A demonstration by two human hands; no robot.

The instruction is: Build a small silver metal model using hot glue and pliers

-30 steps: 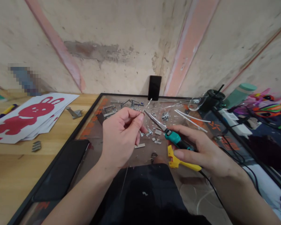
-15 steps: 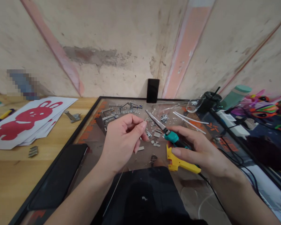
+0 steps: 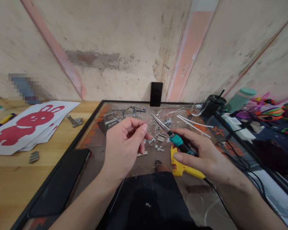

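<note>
Pliers right of frame centre are gripped by fingers of the right hand; mid-frame, fingers of the left hand pinch thin wire.

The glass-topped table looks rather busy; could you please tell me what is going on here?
A person's left hand pinches a thin strand. The right hand holds teal-and-black pliers, their tips close to, but apart from, the left hand. Small metal pieces lie scattered beyond, and a yellow tool lies near the right hand.
</note>
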